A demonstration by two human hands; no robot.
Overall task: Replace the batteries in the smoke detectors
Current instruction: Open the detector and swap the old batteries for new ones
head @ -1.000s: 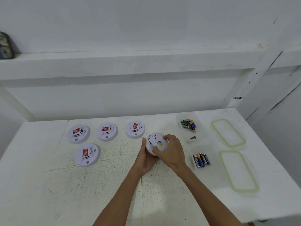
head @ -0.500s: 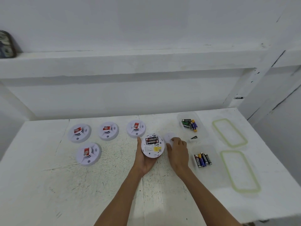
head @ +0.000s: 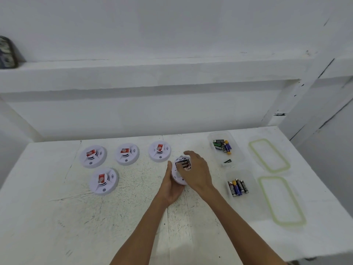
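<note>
1. Fingers (head: 188, 153) of the right hand (head: 198, 171) arch over the open back of the held smoke detector (head: 178, 172), right above its fitted batteries (head: 183, 163). Whether they pinch a cell I cannot tell, since the hand's back hides the contact.
2. The left hand (head: 172, 186) cups the detector from below, thumb on the left rim and fingers wrapped underneath. The unit is tilted, mid-desk, just right of the four other detectors (head: 103, 181).
3. Risk: a sprung cell could pop free and roll. The desk (head: 57, 217) is flat with no lip, and its right edge lies beyond the lids.
4. Risk: a one-handed cradle on a smooth round shell. A hard pry with the right hand could twist the detector out of the left palm.
5. Risk: mixing stock. The far container (head: 236, 150) and the near container (head: 249, 175) both hold loose batteries, and which set is spent cannot be read from here. One stray cell (head: 227, 161) lies apart in the far container.
6. Risk: reversed polarity on refit. The compartment markings are too small to read.
7. Room: bare desk lies in front and to the left front. The right side is crowded by the containers and two green-rimmed lids (head: 268, 155). The wall and ledge (head: 152, 73) close off the back, and the forearms cross the near edge.
</note>
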